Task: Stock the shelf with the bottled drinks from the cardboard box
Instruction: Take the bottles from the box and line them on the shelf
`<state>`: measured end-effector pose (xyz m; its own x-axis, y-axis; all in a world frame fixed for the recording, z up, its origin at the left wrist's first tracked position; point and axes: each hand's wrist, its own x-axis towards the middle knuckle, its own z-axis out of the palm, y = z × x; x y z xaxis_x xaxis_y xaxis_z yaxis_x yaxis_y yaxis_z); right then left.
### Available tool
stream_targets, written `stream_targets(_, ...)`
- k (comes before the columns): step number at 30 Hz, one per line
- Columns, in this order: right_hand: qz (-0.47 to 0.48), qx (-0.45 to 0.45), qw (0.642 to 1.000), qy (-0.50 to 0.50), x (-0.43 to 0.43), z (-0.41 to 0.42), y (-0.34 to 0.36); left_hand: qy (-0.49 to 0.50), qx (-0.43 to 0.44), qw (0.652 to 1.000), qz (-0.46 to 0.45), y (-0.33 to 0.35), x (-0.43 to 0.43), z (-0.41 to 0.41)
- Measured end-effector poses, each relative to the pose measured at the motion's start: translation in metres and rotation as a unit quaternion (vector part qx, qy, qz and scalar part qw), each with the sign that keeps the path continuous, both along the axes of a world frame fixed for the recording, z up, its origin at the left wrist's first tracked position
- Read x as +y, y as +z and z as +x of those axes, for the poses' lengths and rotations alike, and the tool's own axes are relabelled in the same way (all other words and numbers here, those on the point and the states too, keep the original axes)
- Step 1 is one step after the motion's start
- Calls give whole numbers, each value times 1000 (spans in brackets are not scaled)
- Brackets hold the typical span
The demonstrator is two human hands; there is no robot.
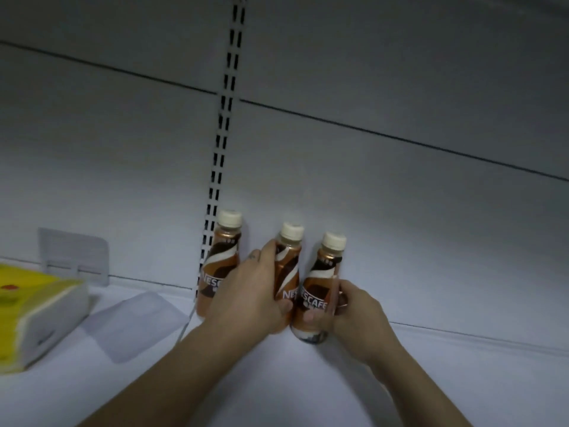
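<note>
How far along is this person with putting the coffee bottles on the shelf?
Early, it seems. One bottle already stands by the slotted upright. The left hand grips the middle bottle and the right hand grips the right bottle, both being set down on the white shelf. Much of the shelf to the right is unfilled. The cardboard box is out of view, so the remaining count is unknown.

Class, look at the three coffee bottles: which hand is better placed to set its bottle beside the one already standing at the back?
The left hand. Its middle bottle is right next to the standing bottle, while the right hand holds the outer bottle farther away.
</note>
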<state>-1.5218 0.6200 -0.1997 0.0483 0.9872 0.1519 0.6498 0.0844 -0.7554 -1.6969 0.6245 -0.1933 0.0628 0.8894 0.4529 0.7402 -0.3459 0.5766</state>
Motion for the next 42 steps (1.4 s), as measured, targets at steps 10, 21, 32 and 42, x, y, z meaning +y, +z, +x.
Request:
stream_targets(10, 29, -64, 996, -57, 4, -16, 1, 14, -21, 999, 32, -2, -8, -3)
stream_targets(21, 75, -24, 997, -15, 0, -3, -19, 8, -5, 999, 31, -9, -4, -14)
stream_targets(32, 98, 2, 995, -34, 4, -10, -29, 72, 8, 985, 156, -1, -12, -9)
stream_targets(42, 98, 15, 994, -34, 4, -16, -32, 208, -73, 972, 78, 4, 10, -61)
